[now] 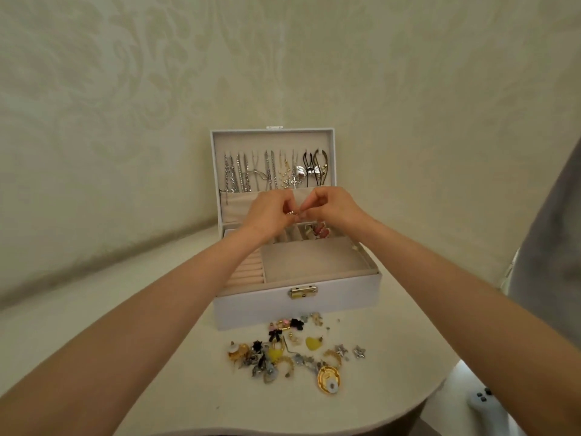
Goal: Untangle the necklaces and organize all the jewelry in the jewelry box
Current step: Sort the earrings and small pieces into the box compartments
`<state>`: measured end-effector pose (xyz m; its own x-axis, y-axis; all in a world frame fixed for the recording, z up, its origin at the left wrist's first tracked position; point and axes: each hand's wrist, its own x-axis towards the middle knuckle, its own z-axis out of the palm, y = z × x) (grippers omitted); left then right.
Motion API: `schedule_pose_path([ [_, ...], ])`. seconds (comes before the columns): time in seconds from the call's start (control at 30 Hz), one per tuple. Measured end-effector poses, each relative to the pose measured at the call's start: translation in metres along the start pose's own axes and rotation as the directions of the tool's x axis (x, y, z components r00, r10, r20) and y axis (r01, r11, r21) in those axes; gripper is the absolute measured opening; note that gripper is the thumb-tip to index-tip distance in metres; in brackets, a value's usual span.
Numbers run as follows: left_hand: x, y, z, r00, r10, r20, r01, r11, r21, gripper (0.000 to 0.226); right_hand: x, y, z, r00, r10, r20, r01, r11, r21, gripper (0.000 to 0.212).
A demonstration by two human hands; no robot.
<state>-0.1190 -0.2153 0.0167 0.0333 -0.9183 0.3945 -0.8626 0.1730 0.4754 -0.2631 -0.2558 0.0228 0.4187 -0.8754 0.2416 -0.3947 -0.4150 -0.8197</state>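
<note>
A white jewelry box (295,306) stands open on the table, its lid upright. Several necklaces (273,169) hang in a row from hooks inside the lid. My left hand (270,212) and my right hand (330,206) meet above the box's back compartments, and both pinch one small metallic piece (294,214), too small to identify. Pink and gold pieces (317,232) lie in a back right compartment. The large front compartment (314,261) and the ring rolls (246,272) hold nothing. A heap of loose earrings and charms (292,350) lies on the table before the box.
The white table (157,325) has a rounded front edge and sits against a patterned wall. A grey curtain or cloth (547,247) hangs at the right. A white object with dark buttons (484,401) lies low at the right, off the table.
</note>
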Motion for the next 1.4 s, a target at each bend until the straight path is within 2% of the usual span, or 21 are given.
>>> schedule_pose_path([
  [0.1,0.003,-0.005,0.006,0.999,0.046,0.005,-0.046,0.992,0.114,0.014,0.009,0.011,0.010,0.997,-0.077,-0.026,0.073,0.989,-0.128,0.027],
  [0.23,0.000,-0.010,0.016,0.998,0.036,0.053,-0.047,0.973,0.226,0.011,0.015,0.022,0.014,0.990,-0.144,0.007,0.138,0.935,-0.327,0.015],
  [0.37,0.000,-0.016,0.015,0.998,0.004,0.070,-0.014,0.989,0.144,0.012,0.019,0.027,0.017,0.978,-0.203,0.039,0.198,0.867,-0.457,0.012],
  [0.5,0.001,-0.019,0.012,0.996,-0.002,0.087,-0.004,0.997,0.074,0.013,0.022,0.029,0.016,0.981,-0.195,0.020,0.181,0.860,-0.477,0.014],
  [0.77,0.005,-0.019,0.015,0.992,-0.022,0.121,0.011,0.996,0.087,0.012,0.020,0.030,0.010,0.981,-0.190,0.030,0.178,0.841,-0.511,0.015],
  [0.87,0.006,-0.017,0.015,0.991,-0.039,0.124,0.026,0.994,0.108,0.017,0.021,0.030,0.006,0.983,-0.181,0.041,0.177,0.847,-0.501,0.009],
  [1.0,0.009,-0.015,0.016,0.994,-0.041,0.098,0.029,0.992,0.121,0.012,0.024,0.033,0.008,0.984,-0.171,0.057,0.178,0.862,-0.475,0.014],
  [1.1,0.010,-0.016,0.017,0.997,-0.032,0.068,0.027,0.996,0.084,0.008,0.024,0.034,0.008,0.979,-0.187,0.083,0.202,0.833,-0.515,0.010],
  [1.2,0.010,-0.017,0.018,1.000,-0.020,0.024,0.018,0.998,0.061,0.009,0.024,0.034,0.009,0.982,-0.180,0.061,0.187,0.857,-0.481,0.007],
  [1.4,0.012,-0.018,0.018,0.999,-0.028,-0.039,0.025,0.997,-0.073,0.007,0.023,0.032,0.009,0.986,-0.156,0.051,0.162,0.885,-0.437,0.009],
])
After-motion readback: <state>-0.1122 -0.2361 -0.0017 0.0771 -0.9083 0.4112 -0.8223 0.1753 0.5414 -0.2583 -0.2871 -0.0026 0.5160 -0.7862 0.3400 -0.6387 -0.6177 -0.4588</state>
